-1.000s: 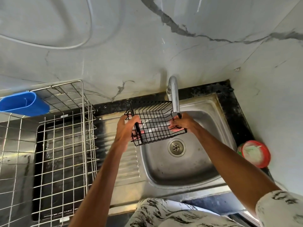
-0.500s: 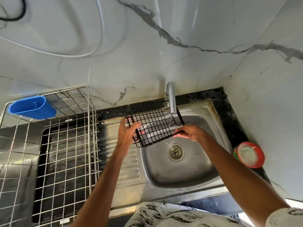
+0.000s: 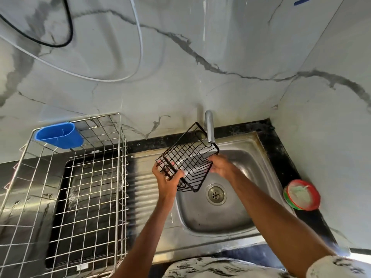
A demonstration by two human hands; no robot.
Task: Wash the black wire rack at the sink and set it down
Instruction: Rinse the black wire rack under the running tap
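A small black wire rack (image 3: pixel 186 157) hangs tilted over the steel sink (image 3: pixel 241 221), its far corner right under the tap (image 3: pixel 209 127). My left hand (image 3: pixel 166 181) grips the rack's near left corner from below, fingers curled through the wires. My right hand (image 3: pixel 220 167) holds the rack's right edge; its fingertips are blurred. The drain (image 3: pixel 216 194) lies just below the rack. Whether water runs from the tap cannot be told.
A large metal wire dish basket (image 3: pixel 84 197) with a blue plastic cup (image 3: pixel 58 135) clipped to its back stands left of the ribbed drainboard (image 3: pixel 144 189). A red-rimmed round tub (image 3: pixel 302 194) sits on the black counter at right. Marble walls close off the back and right.
The rack has been turned and tipped, its left end dropping toward me and its far corner rising to the tap. Both hands shifted with it; the camera tilted up.
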